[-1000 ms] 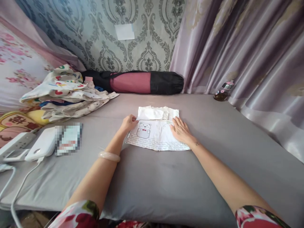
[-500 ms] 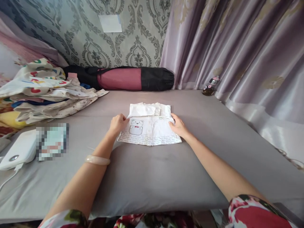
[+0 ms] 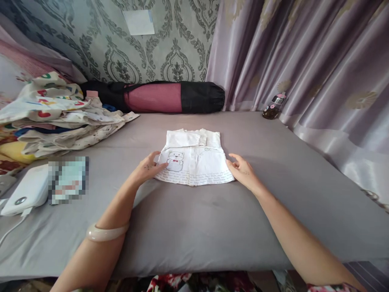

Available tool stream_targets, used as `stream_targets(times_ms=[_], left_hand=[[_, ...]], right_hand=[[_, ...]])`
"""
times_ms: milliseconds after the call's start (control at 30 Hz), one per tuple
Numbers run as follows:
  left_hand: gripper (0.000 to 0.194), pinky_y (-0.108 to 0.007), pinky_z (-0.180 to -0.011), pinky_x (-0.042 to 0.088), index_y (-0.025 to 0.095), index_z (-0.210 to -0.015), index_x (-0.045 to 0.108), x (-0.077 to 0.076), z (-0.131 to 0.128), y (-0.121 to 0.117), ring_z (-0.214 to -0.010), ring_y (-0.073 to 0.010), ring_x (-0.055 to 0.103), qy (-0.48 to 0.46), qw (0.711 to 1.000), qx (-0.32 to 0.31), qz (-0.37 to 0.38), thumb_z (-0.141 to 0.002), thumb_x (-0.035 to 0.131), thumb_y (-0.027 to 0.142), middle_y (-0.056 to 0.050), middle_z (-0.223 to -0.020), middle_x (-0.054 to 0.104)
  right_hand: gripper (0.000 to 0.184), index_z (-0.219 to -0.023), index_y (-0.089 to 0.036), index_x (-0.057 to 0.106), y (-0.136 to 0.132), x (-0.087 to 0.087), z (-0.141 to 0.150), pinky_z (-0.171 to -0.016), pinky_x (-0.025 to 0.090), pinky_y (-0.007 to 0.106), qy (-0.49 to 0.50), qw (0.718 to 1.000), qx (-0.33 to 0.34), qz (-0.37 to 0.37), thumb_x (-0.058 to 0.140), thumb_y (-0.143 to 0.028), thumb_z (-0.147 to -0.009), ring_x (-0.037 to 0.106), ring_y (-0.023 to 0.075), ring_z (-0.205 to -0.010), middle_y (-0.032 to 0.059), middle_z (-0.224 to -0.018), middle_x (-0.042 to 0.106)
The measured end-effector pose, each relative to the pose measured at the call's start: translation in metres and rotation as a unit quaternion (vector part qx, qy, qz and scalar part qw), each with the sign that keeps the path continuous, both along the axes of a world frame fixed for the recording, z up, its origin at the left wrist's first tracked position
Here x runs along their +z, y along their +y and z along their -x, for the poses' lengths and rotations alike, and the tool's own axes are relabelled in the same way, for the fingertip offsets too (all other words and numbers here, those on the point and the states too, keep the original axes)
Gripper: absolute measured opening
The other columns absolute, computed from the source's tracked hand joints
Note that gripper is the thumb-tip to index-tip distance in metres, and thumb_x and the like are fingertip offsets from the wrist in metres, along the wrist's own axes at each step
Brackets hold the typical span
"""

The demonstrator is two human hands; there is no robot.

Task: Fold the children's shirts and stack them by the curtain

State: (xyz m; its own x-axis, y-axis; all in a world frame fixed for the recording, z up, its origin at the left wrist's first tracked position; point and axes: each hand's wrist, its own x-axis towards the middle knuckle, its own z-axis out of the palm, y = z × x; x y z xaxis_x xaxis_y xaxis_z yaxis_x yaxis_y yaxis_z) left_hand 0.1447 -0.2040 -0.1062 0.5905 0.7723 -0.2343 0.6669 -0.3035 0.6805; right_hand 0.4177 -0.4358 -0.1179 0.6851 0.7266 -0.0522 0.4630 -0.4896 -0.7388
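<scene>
A small white baby garment (image 3: 194, 158) with a bear print lies flat and partly folded in the middle of the grey bed sheet (image 3: 194, 227). My left hand (image 3: 146, 168) rests at its lower left corner, fingers stretched out, fingertips touching the cloth near the bear. At the lower right corner my right hand (image 3: 243, 170) lies with its fingers apart, touching the hem. Neither hand grips the fabric. A pale bangle (image 3: 106, 232) circles my left forearm.
A pile of patterned clothes (image 3: 57, 117) lies at the left. A rolled red mat in a black bag (image 3: 158, 97) runs along the wall. A small bottle (image 3: 273, 107) stands by the curtains (image 3: 304, 61). A white power bank (image 3: 26, 190) and a blurred packet (image 3: 67, 178) sit front left.
Both hands have slid down from the garment's upper sides to its lower corners. The left hand's fingers have opened out from a pinch. The camera has shifted slightly.
</scene>
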Motion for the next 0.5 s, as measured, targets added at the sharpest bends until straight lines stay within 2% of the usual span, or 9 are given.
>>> stream_targets(times_ms=[67, 133, 200, 267, 367, 500], left_hand=[[0.084, -0.026, -0.052, 0.044, 0.021, -0.146, 0.036, 0.006, 0.004, -0.004, -0.054, -0.0158, 0.057, -0.033, 0.995, -0.032, 0.085, -0.076, 0.066, 0.057, 0.005, -0.061, 0.057], [0.086, -0.025, -0.050, 0.042, 0.021, -0.148, 0.035, 0.012, 0.008, -0.005, -0.051, -0.0138, 0.055, -0.050, 0.985, -0.067, 0.150, -0.076, 0.068, 0.056, 0.006, -0.059, 0.056], [0.077, -0.023, -0.050, 0.041, 0.021, -0.140, 0.047, 0.016, 0.012, -0.005, -0.052, -0.0124, 0.055, -0.054, 0.974, -0.097, 0.199, -0.075, 0.069, 0.056, 0.004, -0.062, 0.058], [0.062, -0.023, -0.050, 0.040, 0.019, -0.124, 0.060, 0.018, 0.015, -0.003, -0.056, -0.0115, 0.055, -0.060, 0.964, -0.112, 0.232, -0.075, 0.070, 0.055, 0.002, -0.067, 0.061], [0.049, -0.024, -0.055, 0.043, 0.018, -0.109, 0.067, 0.021, 0.017, 0.000, -0.061, -0.0111, 0.056, -0.083, 0.963, -0.104, 0.232, -0.074, 0.071, 0.052, -0.001, -0.074, 0.064], [0.054, -0.028, -0.066, 0.050, 0.021, -0.121, 0.063, 0.022, 0.018, 0.002, -0.074, -0.0145, 0.061, -0.098, 0.968, -0.110, 0.201, -0.074, 0.070, 0.047, -0.004, -0.093, 0.069]], right_hand=[[0.055, -0.136, -0.019, 0.052, -0.005, 0.009, 0.005, -0.058, 0.046, 0.027, 0.044, 0.998, 0.025, 0.024, 0.050, -0.049, -0.091, 0.059, 0.0153, -0.056, -0.0046, -0.059, 0.058], [0.056, -0.137, -0.022, 0.053, -0.011, 0.016, 0.008, -0.054, 0.042, 0.025, 0.094, 0.993, 0.060, 0.039, 0.050, -0.053, -0.091, 0.056, 0.0139, -0.052, -0.0064, -0.054, 0.053], [0.056, -0.133, -0.021, 0.058, -0.016, 0.022, 0.008, -0.052, 0.039, 0.023, 0.136, 0.985, 0.098, 0.048, 0.050, -0.058, -0.091, 0.056, 0.0135, -0.054, -0.0060, -0.052, 0.050], [0.057, -0.127, -0.020, 0.063, -0.020, 0.026, 0.007, -0.053, 0.039, 0.023, 0.164, 0.977, 0.126, 0.050, 0.050, -0.062, -0.090, 0.056, 0.0137, -0.057, -0.0049, -0.053, 0.050], [0.053, -0.123, -0.019, 0.066, -0.023, 0.028, 0.002, -0.055, 0.041, 0.024, 0.177, 0.973, 0.145, 0.037, 0.054, -0.057, -0.089, 0.056, 0.0131, -0.060, -0.0026, -0.061, 0.055], [0.050, -0.132, -0.020, 0.059, -0.027, 0.027, -0.004, -0.058, 0.046, 0.024, 0.182, 0.962, 0.203, 0.007, 0.059, -0.034, -0.084, 0.062, 0.0148, -0.072, 0.0018, -0.080, 0.064]])
